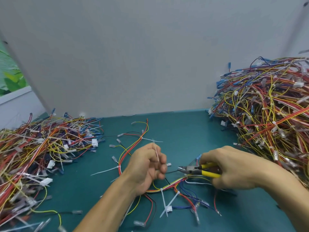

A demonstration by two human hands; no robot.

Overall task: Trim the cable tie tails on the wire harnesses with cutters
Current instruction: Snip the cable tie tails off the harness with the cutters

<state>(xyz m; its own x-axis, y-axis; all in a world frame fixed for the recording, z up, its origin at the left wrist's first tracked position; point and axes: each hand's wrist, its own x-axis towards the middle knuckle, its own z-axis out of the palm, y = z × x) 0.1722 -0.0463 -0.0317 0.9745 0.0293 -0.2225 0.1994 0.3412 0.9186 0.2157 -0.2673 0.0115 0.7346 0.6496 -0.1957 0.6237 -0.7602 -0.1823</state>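
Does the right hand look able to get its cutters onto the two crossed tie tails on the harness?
Probably yes. The right hand holds the cutters close beside the crossed tie tails, which lie uncovered; the left hand, pinching a white tail, is off to one side.

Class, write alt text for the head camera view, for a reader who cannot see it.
A person's right hand grips yellow-handled cutters over a wire harness on a green table, while the left hand holds a white cable tie tail. Tangled harnesses are heaped in a left pile and a right pile.
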